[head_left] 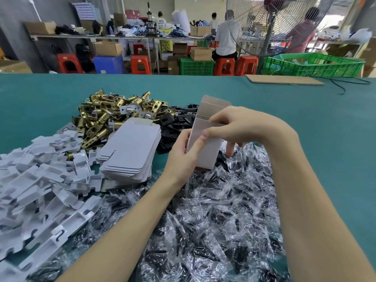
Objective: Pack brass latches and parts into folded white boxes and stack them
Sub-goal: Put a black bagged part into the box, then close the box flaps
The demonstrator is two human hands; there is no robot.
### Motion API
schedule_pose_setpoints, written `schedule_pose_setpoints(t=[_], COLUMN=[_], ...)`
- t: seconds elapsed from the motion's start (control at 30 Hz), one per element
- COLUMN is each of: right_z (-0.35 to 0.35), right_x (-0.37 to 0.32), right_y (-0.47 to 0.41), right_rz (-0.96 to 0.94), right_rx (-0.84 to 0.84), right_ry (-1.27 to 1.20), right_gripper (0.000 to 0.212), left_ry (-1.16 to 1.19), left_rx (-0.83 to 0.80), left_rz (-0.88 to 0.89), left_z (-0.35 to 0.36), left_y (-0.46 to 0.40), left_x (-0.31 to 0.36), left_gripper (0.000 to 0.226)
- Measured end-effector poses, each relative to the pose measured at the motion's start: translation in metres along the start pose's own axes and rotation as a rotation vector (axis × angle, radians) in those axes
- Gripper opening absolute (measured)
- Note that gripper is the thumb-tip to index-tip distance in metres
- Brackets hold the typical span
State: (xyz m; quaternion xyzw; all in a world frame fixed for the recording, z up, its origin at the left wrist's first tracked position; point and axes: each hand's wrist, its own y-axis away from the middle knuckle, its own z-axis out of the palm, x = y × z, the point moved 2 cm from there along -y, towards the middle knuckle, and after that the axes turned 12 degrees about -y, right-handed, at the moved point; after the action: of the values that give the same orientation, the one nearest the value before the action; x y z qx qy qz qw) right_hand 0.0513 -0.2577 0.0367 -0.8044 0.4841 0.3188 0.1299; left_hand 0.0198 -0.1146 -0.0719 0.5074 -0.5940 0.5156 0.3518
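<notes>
I hold one white box (205, 131) upright above the table, its top flap standing open. My left hand (186, 151) grips its lower left side with thumb and fingers. My right hand (236, 124) pinches its right edge near the top. A heap of brass latches (109, 117) lies at the centre left, a stack of flat white box blanks (130, 151) in front of it, and black plates (179, 121) behind the box. Clear bags of dark small parts (213, 220) cover the table under my arms.
White folded card inserts (40, 184) are piled at the left. The green table (315, 123) runs bare to the right and far side, with a flat cardboard sheet (283, 80) and a black cable at the far right. Beyond stand a fan, green crates, red stools and seated people.
</notes>
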Motion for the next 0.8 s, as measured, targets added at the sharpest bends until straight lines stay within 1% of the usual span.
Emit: schedule_pose_setpoints(t=[0.03,0.07,0.1,0.13,0.2,0.23,0.27,0.3,0.37,0.4,0.43,0.47,0.57,0.67,0.8], right_z=[-0.002,-0.004,-0.007,-0.012,-0.023,-0.026,-0.027,-0.025,-0.009,0.001,0.011,0.016,0.016,0.011,0.004], right_x=[-0.001,-0.002,-0.003,-0.003,0.003,0.009,0.018,0.027,0.046,0.053,0.058,0.061,0.066,0.070,0.064], right_y=[0.002,0.003,0.004,0.004,0.004,0.002,-0.001,-0.005,-0.014,-0.017,-0.020,-0.023,-0.028,-0.029,-0.026], right_rz=[-0.022,-0.059,-0.111,-0.170,-0.245,-0.221,-0.152,-0.056,0.126,0.185,0.222,0.242,0.204,0.147,0.035], right_rx=[0.011,0.052,0.135,0.258,0.544,0.639,0.667,0.613,0.364,0.242,0.161,0.129,0.186,0.231,0.356], right_ry=[-0.013,-0.038,-0.082,-0.147,-0.299,-0.309,-0.242,-0.118,0.128,0.194,0.216,0.213,0.196,0.166,0.087], right_gripper=[0.028,0.026,0.021,0.020,0.024,0.027,0.027,0.025,0.016,0.021,0.027,0.029,0.015,0.016,0.012], left_ry=[0.001,0.016,0.045,0.084,0.173,0.206,0.224,0.238,0.268,0.277,0.277,0.268,0.260,0.283,0.299], left_rx=[0.006,0.013,0.020,0.030,0.066,0.083,0.097,0.108,0.120,0.124,0.127,0.128,0.123,0.115,0.094], left_rz=[-0.001,-0.014,-0.042,-0.073,-0.135,-0.161,-0.180,-0.193,-0.209,-0.212,-0.214,-0.216,-0.226,-0.251,-0.267], left_z=[0.000,0.000,-0.001,-0.001,-0.003,-0.003,-0.004,-0.005,-0.005,-0.005,-0.005,-0.005,-0.005,-0.006,-0.006], left_y=[-0.001,-0.002,-0.003,-0.004,-0.005,-0.006,-0.007,-0.008,-0.008,-0.008,-0.008,-0.009,-0.009,-0.009,-0.009], left_x=[-0.001,-0.002,-0.004,-0.004,-0.006,-0.007,-0.007,-0.008,-0.009,-0.009,-0.010,-0.011,-0.012,-0.013,-0.013], left_gripper=[0.014,0.019,0.021,0.021,0.021,0.022,0.023,0.023,0.021,0.020,0.021,0.022,0.022,0.022,0.025])
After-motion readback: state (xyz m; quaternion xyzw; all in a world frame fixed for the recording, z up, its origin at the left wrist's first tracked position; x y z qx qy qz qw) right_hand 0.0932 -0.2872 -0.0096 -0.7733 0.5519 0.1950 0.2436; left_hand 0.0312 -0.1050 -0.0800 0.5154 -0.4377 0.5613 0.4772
